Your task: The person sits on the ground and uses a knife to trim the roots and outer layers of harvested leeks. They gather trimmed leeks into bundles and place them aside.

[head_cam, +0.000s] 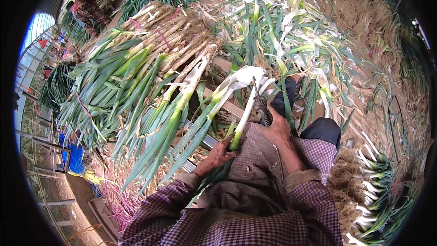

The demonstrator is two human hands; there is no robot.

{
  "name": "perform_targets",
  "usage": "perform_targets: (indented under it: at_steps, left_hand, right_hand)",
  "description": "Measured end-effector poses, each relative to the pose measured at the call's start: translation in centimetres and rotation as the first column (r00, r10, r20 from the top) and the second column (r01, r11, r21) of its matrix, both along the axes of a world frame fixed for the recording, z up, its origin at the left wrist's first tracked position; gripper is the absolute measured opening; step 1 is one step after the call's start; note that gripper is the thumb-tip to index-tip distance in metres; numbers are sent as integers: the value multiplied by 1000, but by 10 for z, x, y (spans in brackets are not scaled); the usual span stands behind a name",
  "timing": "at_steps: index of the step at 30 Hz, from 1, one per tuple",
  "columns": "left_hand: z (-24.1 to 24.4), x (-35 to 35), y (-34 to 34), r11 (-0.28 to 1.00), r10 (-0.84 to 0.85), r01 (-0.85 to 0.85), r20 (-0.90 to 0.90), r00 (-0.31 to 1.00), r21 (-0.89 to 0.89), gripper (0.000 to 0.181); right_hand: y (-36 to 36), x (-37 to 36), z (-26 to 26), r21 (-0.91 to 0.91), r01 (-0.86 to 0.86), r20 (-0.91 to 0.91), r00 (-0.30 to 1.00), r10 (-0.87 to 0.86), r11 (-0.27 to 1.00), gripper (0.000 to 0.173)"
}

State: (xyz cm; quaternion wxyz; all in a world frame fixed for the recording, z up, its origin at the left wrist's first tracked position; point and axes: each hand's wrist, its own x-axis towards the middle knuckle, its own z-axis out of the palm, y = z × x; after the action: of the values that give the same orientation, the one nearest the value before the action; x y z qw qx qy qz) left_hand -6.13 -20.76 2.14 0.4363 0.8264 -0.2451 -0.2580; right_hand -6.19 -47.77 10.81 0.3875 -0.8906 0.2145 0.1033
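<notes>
My left hand (pixel 215 156) grips a long green onion (pixel 246 118) around the point where its white shank turns green. The shank slants up and away from my lap. My right hand (pixel 278 130) is closed around an air blow gun (pixel 261 106), its thin nozzle pointing up beside the upper end of the shank. A hose (pixel 280 164) trails from the gun towards my body. Loose white outer skin (pixel 248 76) with green leaves hangs off to the left at the top of the stalk. The onion's root end is partly hidden behind the skin.
Unpeeled long onions (pixel 136 58), some tied with pink bands, are heaped at left. Stripped skins and leaves (pixel 286 37) cover the ground ahead. White-stemmed onions with roots (pixel 372 188) lie in a row at right. Another person (pixel 89 11) bends at far left, beyond a blue sheet (pixel 76 159).
</notes>
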Motion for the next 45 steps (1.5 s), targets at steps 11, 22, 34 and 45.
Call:
perform_targets:
  at_steps: [11, 22, 34, 45]
  left_hand:
    - [32, 26, 39, 983, 165, -182, 297, 940, 29, 56]
    - [-26, 105, 200, 710, 441, -627, 492, 751, 321, 39]
    - [-52, 71, 162, 893, 406, -439, 247, 880, 94, 71]
    - [-12, 69, 145, 785, 342, -435, 276, 898, 441, 75]
  right_hand:
    - [59, -21, 5, 295, -271, 131, 961, 242, 916, 92]
    - [105, -31, -17, 317, -476, 170, 879, 445, 820, 88]
    - [102, -36, -11, 172, -423, 118, 906, 407, 890, 87]
    - [101, -46, -5, 203, -433, 97, 901, 422, 878, 85]
